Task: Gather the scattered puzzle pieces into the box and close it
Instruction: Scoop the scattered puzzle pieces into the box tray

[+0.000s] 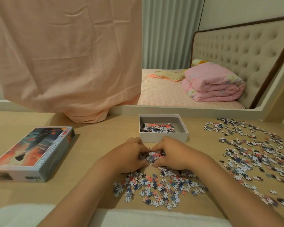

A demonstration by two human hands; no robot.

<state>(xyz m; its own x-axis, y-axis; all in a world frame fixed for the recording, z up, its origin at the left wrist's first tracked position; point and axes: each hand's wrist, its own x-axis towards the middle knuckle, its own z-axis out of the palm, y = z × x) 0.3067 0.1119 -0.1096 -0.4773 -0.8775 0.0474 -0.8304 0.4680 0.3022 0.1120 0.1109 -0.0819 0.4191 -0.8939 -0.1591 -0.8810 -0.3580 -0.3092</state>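
Note:
A white open box [164, 137] stands at the middle of the wooden table, with several puzzle pieces lying in its left half. Just in front of it, my left hand [129, 153] and my right hand [170, 153] are cupped together around a small heap of puzzle pieces [152, 157], fingers curled over them. More loose pieces [156, 189] are spread on the table below my hands. A wide scatter of pieces [252, 154] covers the right side. The printed box lid [33, 153] lies face up at the left.
A peach cloth [64, 54] hangs down onto the table's back edge at the left. Behind the table a low ledge [187, 108] borders a bed with a folded pink quilt [215, 84]. A white fabric strip [138, 218] runs along the table's near edge.

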